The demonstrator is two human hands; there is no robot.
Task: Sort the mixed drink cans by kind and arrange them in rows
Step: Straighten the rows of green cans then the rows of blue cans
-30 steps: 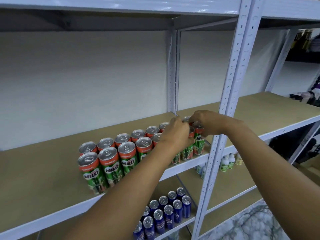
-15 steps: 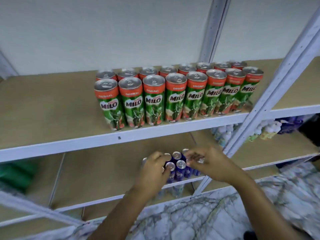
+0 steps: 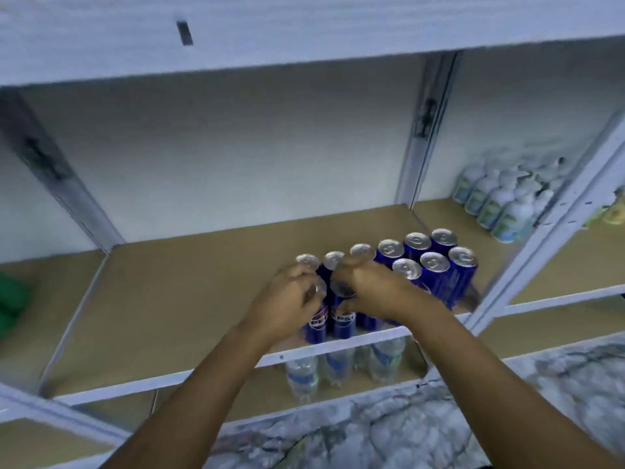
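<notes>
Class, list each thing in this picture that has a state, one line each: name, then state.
Blue cans: upright, sealed, in two rows on the shelf.
Left hand: grips a front-row blue can.
Right hand: grips the neighbouring blue can.
Water bottles: upright, shelf below.
White bottles: upright, grouped, next bay.

Your cans (image 3: pixel 436 279) are deep blue with silver tops and a red-and-white logo. The shelf (image 3: pixel 189 299) is tan board in a white frame. The bottles (image 3: pixel 500 201) at your right carry white and green labels. The floor (image 3: pixel 372 434) is grey-veined white marble.
</notes>
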